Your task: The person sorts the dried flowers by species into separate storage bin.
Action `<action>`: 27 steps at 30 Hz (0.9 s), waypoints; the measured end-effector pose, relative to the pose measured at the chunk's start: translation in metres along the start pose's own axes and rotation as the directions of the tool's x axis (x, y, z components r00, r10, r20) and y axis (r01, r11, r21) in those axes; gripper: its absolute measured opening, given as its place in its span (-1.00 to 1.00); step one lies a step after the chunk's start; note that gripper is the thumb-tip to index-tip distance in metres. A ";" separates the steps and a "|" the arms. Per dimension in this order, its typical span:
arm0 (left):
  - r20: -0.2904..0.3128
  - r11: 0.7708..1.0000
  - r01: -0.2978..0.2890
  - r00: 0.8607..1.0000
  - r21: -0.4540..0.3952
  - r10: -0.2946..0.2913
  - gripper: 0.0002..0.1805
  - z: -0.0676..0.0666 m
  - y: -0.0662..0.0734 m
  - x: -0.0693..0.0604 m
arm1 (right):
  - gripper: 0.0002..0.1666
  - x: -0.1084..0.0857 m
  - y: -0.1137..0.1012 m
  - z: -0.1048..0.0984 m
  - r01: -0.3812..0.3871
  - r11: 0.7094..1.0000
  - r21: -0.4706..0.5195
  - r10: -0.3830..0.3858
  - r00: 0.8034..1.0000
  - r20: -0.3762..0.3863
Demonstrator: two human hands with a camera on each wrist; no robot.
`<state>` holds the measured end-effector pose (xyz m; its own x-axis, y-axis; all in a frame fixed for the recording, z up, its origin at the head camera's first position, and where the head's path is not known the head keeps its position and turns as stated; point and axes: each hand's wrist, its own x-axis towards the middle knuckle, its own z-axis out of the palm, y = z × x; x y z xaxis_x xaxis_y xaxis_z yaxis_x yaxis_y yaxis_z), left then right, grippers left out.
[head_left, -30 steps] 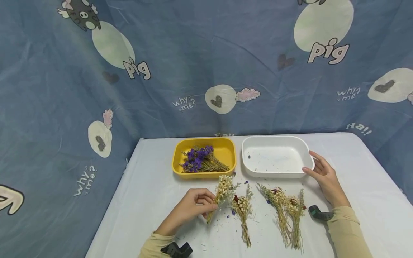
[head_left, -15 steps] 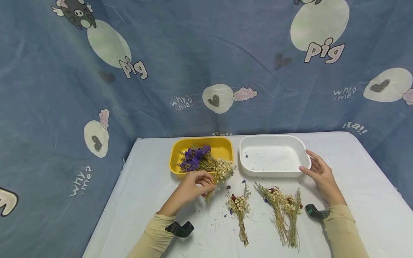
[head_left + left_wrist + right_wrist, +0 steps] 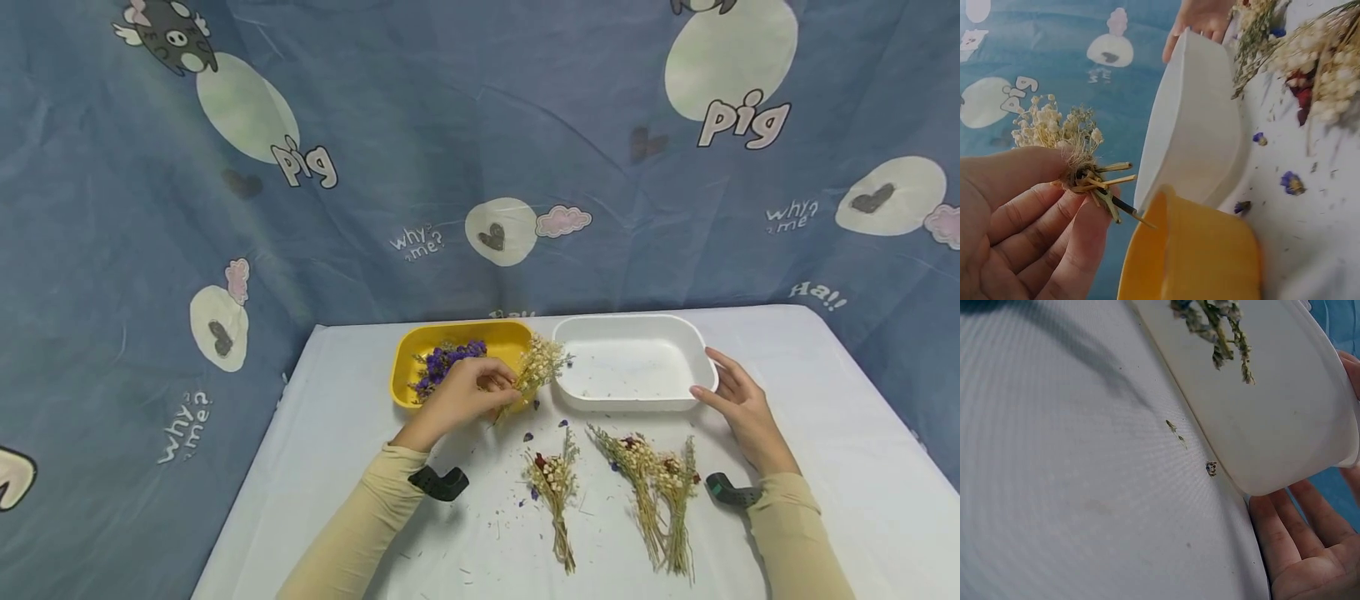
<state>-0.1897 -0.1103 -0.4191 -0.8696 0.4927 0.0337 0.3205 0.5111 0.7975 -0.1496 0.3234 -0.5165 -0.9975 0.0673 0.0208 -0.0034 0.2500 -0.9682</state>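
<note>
Flowers (image 3: 543, 361) pinched in my left hand (image 3: 471, 393) appear, from my remote seat, partly above the yellow tray (image 3: 498, 337); my right hand (image 3: 747, 414) grips the white tray (image 3: 630, 367).

Cream flowers (image 3: 542, 362), white tray (image 3: 632, 368), pig-print backdrop (image 3: 420, 125)

White table (image 3: 802, 367), rounded far-R corner. Far side: yellow rounded-rect. tray (image 3: 495, 335) just beside white rounded-rect. tray (image 3: 630, 358). Nearer edge: cream-&-red dried-flower bunch (image 3: 557, 487); to its R, 2 similar bunches (image 3: 678, 496), touching. Around: sm. purple blossoms (image 3: 1292, 182), dry plant scraps (image 3: 1171, 427).
</note>
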 end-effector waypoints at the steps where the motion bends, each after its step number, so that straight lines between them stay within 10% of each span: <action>1: 0.006 1.000 -0.003 1.000 -0.001 0.003 -0.83 0.000 0.001 0.004 | -0.01 0.000 0.000 0.000 0.001 1.000 -0.004 -0.001 1.000 0.000; 27: 0.202 0.988 -0.039 0.979 0.149 0.008 -0.85 0.023 0.040 0.111 | -0.03 0.001 0.002 -0.001 0.008 0.998 0.060 -0.009 1.000 0.013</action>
<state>-0.2648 -0.0191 -0.3971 -0.7732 0.6288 -0.0821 0.4063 0.5906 0.6973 -0.1510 0.3249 -0.5180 -0.9983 0.0527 0.0259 -0.0153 0.1918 -0.9813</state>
